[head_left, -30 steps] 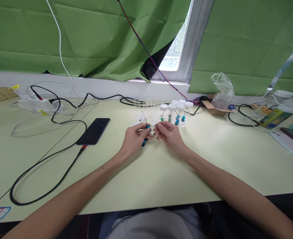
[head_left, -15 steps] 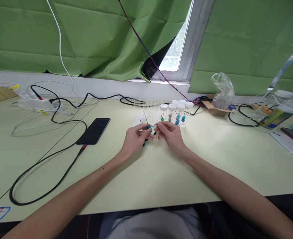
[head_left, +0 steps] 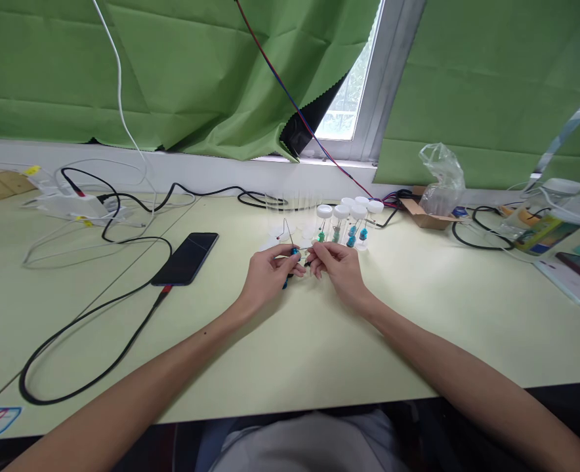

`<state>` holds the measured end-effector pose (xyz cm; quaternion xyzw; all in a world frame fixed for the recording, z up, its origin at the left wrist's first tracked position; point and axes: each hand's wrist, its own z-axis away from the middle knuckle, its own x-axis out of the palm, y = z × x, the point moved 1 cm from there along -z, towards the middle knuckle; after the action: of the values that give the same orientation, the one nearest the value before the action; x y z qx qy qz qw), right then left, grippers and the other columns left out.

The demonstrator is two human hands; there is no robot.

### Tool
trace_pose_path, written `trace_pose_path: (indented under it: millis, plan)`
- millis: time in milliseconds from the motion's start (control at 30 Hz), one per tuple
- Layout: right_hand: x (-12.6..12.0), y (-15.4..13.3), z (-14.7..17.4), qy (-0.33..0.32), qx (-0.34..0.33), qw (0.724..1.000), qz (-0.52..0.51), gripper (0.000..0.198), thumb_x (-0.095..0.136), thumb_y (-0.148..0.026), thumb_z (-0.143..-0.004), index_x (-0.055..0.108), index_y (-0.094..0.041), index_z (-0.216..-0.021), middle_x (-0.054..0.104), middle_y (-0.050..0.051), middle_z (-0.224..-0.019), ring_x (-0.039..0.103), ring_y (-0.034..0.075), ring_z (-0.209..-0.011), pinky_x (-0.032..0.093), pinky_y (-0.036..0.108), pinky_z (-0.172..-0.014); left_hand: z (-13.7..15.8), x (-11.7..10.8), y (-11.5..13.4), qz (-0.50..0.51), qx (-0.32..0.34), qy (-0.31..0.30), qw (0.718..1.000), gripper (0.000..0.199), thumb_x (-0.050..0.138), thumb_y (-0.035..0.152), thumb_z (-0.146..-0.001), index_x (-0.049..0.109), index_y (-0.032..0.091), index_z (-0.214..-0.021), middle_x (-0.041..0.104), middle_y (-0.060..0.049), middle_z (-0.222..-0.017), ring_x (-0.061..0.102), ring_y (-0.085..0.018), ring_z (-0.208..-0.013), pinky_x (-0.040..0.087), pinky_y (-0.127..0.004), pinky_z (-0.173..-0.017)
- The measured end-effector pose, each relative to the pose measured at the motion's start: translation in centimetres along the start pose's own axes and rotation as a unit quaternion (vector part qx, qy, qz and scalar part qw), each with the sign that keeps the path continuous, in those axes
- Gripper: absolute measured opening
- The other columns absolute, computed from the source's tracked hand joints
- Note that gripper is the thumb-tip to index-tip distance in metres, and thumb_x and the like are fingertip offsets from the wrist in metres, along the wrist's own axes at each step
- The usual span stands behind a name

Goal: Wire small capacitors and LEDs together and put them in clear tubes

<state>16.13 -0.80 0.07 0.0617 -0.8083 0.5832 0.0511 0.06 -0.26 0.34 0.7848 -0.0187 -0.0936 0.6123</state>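
My left hand [head_left: 265, 274] is closed in a pinch around a small blue piece with a thin dark wire [head_left: 295, 252] that sticks up and bends toward a small red tip. Close by on the right, my right hand [head_left: 340, 265] has its thumb and forefinger pressed together. A thin light strand appears to run between the two hands; what the right fingers hold is too small to name. Another small blue-and-dark piece [head_left: 285, 283] shows under my left fingers, partly hidden. Just beyond the hands stand several clear tubes with white caps [head_left: 341, 212], with green and blue pieces inside.
Clear, uncapped containers [head_left: 283, 208] stand behind my left hand. A black phone [head_left: 186, 259] on a cable [head_left: 137, 354] lies to the left. At the back right is a cardboard box [head_left: 428, 216] with a plastic bag [head_left: 441, 180]. A white power strip [head_left: 76, 206] sits at the back left.
Both hands stay in almost the same place. My right fingers have shifted very slightly.
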Motion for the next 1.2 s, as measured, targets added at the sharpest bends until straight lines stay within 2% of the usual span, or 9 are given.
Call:
trace_pose_path:
  millis: [400, 500, 700, 967, 1100, 1200]
  plan:
    - [0.04, -0.53, 0.35, -0.024, 0.008, 0.999, 0.030, 0.038, 0.069, -0.052, -0.085, 0.071, -0.016, -0.071, 0.059, 0.000, -0.056, 0.051, 0.010, -0.039, 0.038, 0.026, -0.038, 0.02, -0.16, 0.10, -0.032, 0.003, 0.026, 0.999, 0.038, 0.073, 0.048, -0.079, 0.069, 0.017, -0.101, 0.074, -0.007, -0.080, 0.074, -0.025, -0.072, 0.059, -0.034, -0.067]
    - [0.04, -0.72, 0.39, -0.030, 0.018, 0.999, 0.030, 0.038, 0.069, -0.052, -0.085, 0.070, -0.016, -0.071, 0.058, -0.001, -0.054, 0.051, 0.010, -0.037, 0.037, 0.025, -0.036, 0.12, -0.14, 0.25, -0.042, 0.008, 0.030, 0.999, 0.039, 0.072, 0.048, -0.080, 0.068, 0.017, -0.102, 0.074, -0.007, -0.077, 0.074, -0.025, -0.071, 0.059, -0.035, -0.069]
    - [-0.08, -0.94, 0.40, -0.052, 0.036, 0.998, 0.022, 0.043, 0.070, -0.050, -0.085, 0.063, -0.016, -0.059, 0.057, -0.001, -0.049, 0.047, 0.008, -0.034, 0.035, 0.024, -0.034, 0.31, -0.10, 0.48, -0.066, 0.027, 0.032, 0.997, 0.038, 0.069, 0.044, -0.083, 0.068, 0.015, -0.106, 0.074, -0.007, -0.076, 0.073, -0.024, -0.070, 0.058, -0.035, -0.072]
    - [-0.15, -0.40, 0.24, -0.053, 0.072, 0.996, -0.020, 0.036, 0.075, -0.052, -0.079, 0.068, -0.017, -0.079, 0.060, -0.002, -0.051, 0.049, 0.010, -0.033, 0.033, 0.022, -0.031, 0.27, -0.18, -0.02, -0.093, 0.059, 0.033, 0.993, 0.037, 0.067, 0.047, -0.084, 0.069, 0.016, -0.105, 0.075, -0.007, -0.078, 0.074, -0.024, -0.072, 0.058, -0.034, -0.073]
    - [-0.23, -0.36, 0.17, -0.053, 0.084, 0.995, -0.028, 0.039, 0.075, -0.053, -0.079, 0.069, -0.018, -0.096, 0.060, -0.004, -0.051, 0.050, 0.010, -0.034, 0.031, 0.021, -0.031, 0.21, -0.18, -0.21, -0.094, 0.059, 0.031, 0.993, 0.035, 0.066, 0.046, -0.085, 0.068, 0.017, -0.104, 0.075, -0.007, -0.080, 0.074, -0.023, -0.072, 0.058, -0.034, -0.073]
    - [-0.18, -0.43, 0.16, -0.060, 0.092, 0.993, -0.053, 0.041, 0.076, -0.053, -0.078, 0.068, -0.019, -0.100, 0.060, -0.005, -0.052, 0.050, 0.009, -0.034, 0.030, 0.021, -0.031, 0.18, -0.18, -0.27, -0.093, 0.060, 0.030, 0.993, 0.032, 0.066, 0.044, -0.086, 0.068, 0.017, -0.103, 0.074, -0.006, -0.080, 0.074, -0.023, -0.072, 0.058, -0.033, -0.073]
